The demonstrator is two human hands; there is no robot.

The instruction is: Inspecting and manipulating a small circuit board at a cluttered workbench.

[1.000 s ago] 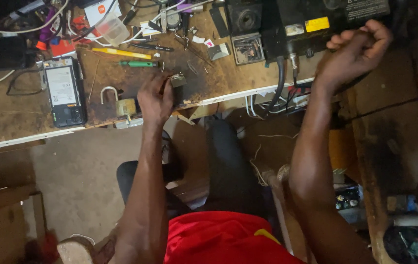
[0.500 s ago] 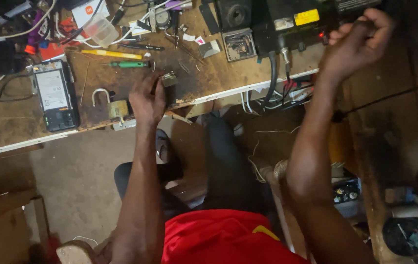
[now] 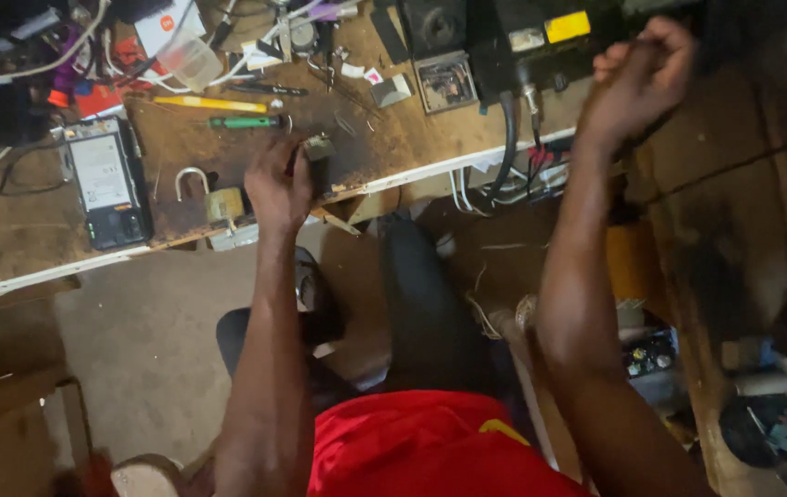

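Cluttered wooden worktop (image 3: 7, 248): left hand (image 3: 276, 189) stays closed on small metal part (image 3: 318, 149) beside padlock (image 3: 219, 201); right hand (image 3: 637, 78), fisted, has lifted slightly; contents unclear.

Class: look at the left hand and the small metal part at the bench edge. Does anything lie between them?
Nothing visible does. The left hand is already on the small metal part, fingers curled around it at the bench edge. The padlock sits just beside the hand, not between. The right hand is raised apart, fist closed.
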